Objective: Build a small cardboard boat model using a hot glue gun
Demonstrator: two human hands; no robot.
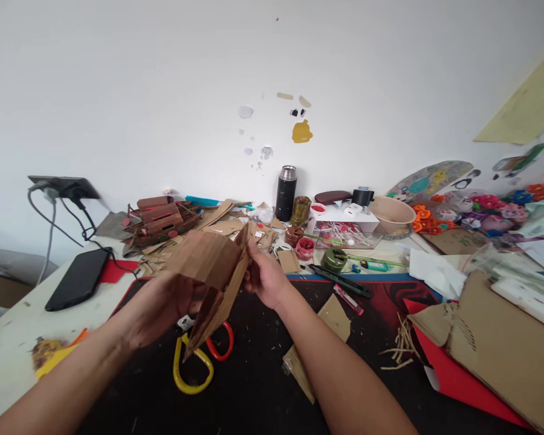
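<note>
A brown cardboard model [208, 258] with a curved top and a long pointed side is held up over the dark mat. My left hand [170, 305] grips it from below on the left, fingers partly hidden behind the cardboard. On its right side, my right hand [265, 273] pinches the upright cardboard edge, fingers curled. Below the model's pointed end lie scissors with one yellow handle [193, 365] and one red handle [220, 341]; the rest of them is mostly covered by the model.
A reddish-brown cardboard boat model [163, 220] and scraps stand at the back left. A black bottle [286, 194], paint jars [334, 259] and a cutter [340, 281] lie beyond my right hand. Large cardboard [503, 350] is at right, a black phone [78, 278] at left.
</note>
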